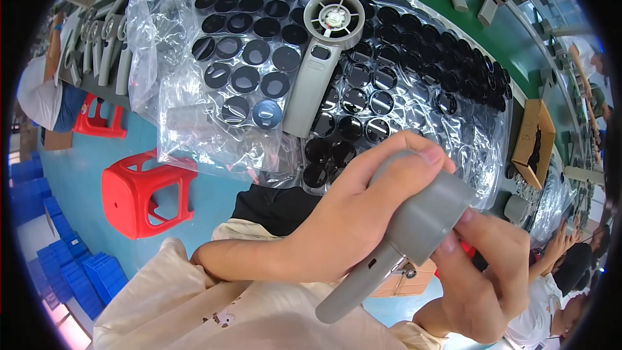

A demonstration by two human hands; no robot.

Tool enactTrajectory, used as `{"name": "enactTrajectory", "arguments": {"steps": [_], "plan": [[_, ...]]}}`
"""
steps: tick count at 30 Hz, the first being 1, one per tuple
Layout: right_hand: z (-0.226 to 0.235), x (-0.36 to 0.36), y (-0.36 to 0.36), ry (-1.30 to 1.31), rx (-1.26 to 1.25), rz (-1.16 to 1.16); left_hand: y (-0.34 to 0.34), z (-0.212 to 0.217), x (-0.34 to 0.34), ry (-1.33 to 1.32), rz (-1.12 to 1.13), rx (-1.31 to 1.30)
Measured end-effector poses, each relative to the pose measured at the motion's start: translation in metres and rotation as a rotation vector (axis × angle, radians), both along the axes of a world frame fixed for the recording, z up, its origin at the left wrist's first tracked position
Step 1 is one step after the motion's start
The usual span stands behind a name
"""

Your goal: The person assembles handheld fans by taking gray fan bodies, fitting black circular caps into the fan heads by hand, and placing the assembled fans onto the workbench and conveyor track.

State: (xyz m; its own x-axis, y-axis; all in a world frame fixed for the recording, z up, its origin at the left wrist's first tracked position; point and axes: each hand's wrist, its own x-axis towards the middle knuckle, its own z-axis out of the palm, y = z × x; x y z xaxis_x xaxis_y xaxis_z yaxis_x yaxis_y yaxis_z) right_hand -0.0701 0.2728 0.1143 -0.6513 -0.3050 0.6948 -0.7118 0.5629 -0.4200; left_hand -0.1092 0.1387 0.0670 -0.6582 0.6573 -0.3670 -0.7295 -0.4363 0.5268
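My left hand (353, 210) is wrapped over the round head of a grey handheld fan (424, 220), held tilted above my lap with its handle slanting down to the lower left. At the head's right edge, the thumb and fingers of my right hand (486, 279) are bent and pinch the rim; whatever lies under those fingertips is hidden. Beyond my hands, a second grey handheld fan (310, 94) lies on the plastic-wrapped discs, its spoked round head uncovered. Rows of glossy black round discs (256, 52) sit in clear plastic film (194, 129) around it.
Red plastic stools (126, 201) stand on the blue-green floor at left. More grey fans (107, 52) line the bench at far left. An open cardboard box (541, 126) holds dark parts at right, and a green conveyor (512, 52) runs behind. Other people work on both sides.
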Motion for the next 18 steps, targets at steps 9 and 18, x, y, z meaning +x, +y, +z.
{"name": "enactTrajectory", "arguments": {"steps": [9, 18], "plan": [[-0.003, 0.016, 0.015, -0.133, 0.23, -0.13, 0.002, 0.001, 0.002, -0.041, 0.012, -0.006], [-0.004, 0.013, 0.014, -0.121, 0.259, -0.091, 0.003, -0.002, 0.002, -0.045, 0.003, -0.027]]}}
